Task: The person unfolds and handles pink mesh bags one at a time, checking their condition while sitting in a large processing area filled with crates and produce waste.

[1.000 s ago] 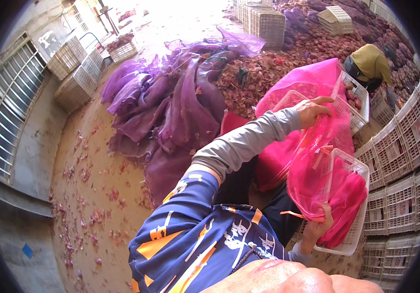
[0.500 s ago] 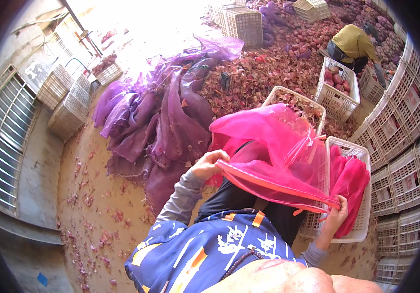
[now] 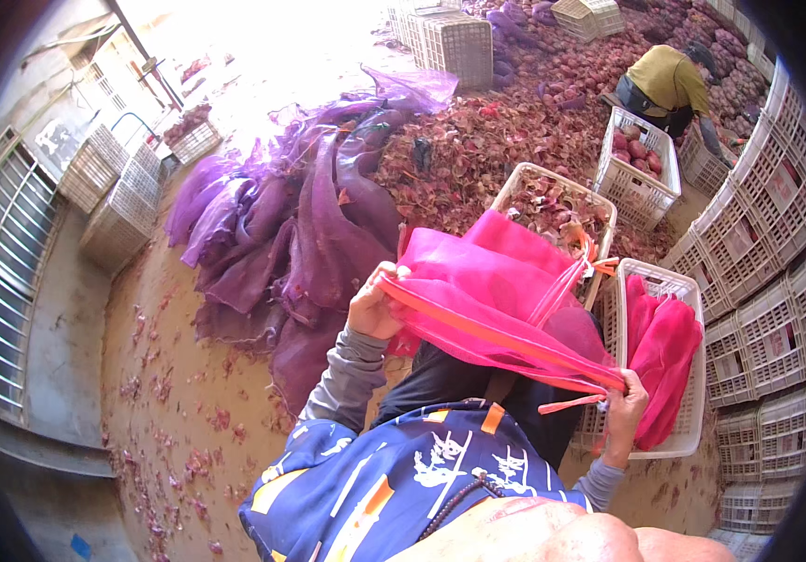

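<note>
A pink mesh bag [image 3: 487, 290] is stretched between my two hands above my lap, its orange-edged mouth pulled taut toward me. My left hand [image 3: 377, 302] is closed on one end of that edge. At the other end, my right hand [image 3: 627, 405] grips the corner, where an orange drawstring hangs loose. A white plastic crate [image 3: 693, 426] stands by my right hand with more folded pink mesh bags [image 3: 662, 361] in it. Beyond the stretched bag, another crate [image 3: 527, 174] holds dry onion skins.
Purple mesh sacks [image 3: 328, 225] lie heaped ahead on the left. Onion skins [image 3: 478, 140] cover the floor behind them. Stacked crates [image 3: 759, 244] line the right side. A person in a yellow top [image 3: 663, 80] bends near a crate of red onions [image 3: 642, 159].
Both hands have shifted slightly left with the pink mesh bag. Its mouth edge is drawn straighter, and the billowing far part has flattened. My view has moved a little.
</note>
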{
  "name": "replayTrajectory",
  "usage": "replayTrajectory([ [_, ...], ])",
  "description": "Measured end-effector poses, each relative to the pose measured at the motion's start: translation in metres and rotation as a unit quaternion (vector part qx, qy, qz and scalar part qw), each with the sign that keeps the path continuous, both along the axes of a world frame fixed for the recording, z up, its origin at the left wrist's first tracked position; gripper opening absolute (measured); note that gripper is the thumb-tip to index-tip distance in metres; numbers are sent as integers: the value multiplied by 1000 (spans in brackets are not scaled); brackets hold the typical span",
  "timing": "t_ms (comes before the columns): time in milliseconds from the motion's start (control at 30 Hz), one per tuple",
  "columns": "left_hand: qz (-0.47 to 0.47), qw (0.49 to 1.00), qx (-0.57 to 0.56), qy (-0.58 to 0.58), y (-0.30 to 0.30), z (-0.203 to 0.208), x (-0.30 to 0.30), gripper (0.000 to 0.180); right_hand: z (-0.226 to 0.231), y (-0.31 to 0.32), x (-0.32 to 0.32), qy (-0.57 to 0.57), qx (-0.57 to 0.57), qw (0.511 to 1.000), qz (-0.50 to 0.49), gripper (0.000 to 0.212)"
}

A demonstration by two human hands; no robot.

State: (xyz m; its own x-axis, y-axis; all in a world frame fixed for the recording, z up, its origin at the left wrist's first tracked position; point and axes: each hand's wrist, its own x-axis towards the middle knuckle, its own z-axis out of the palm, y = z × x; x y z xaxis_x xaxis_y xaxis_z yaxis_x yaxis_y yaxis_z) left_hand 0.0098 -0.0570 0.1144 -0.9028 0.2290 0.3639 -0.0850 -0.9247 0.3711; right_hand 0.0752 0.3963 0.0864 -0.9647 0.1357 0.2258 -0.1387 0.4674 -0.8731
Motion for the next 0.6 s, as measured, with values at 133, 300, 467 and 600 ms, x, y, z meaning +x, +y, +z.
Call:
replayTrajectory([
  [133, 46, 994, -97, -24, 11, -4, -1, 36, 20, 15, 11, 8, -357, 934, 21, 33],
  [300, 4, 981, -190, 26, 23, -19, 6, 17, 1, 28, -9, 83, -581, 809, -26, 36],
  [467, -189, 865, -446, 133, 21, 12, 17, 24, -9, 26, -21, 79, -725, 682, 60, 36],
  [600, -26, 988, -148, 27, 3, -47, 22, 35, -11, 14, -21, 55, -691, 720, 36, 30],
])
